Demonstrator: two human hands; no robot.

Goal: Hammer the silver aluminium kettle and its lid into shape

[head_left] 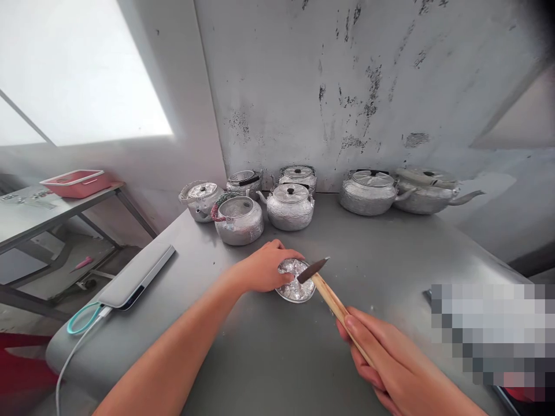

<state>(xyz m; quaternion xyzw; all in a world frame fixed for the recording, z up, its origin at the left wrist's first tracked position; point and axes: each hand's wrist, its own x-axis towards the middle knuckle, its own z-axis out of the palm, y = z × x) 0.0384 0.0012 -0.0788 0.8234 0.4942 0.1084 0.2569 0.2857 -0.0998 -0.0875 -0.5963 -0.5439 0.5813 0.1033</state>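
Note:
My left hand (272, 267) grips the rim of a round silver kettle lid (299, 293), thumb over its top and fingers around the far edge. The lid lies on the grey table, its surface dimpled and shiny. In my right hand (375, 352) is a hammer (332, 297) with a pale wooden handle and a narrow dark head. The hammer head overlaps the lid's right side in view; whether it touches the metal I cannot tell. Behind the left hand stands a lidless kettle (243, 228) with a red and green wrapped handle.
Several hammered kettles line the back, including a lidded kettle (291, 215) and one with a long spout (422, 196) at right. A power bank (139, 277) with a white cable lies left. A pink tub (80, 185) sits on a side table. A blurred-out object (494, 329) is at right.

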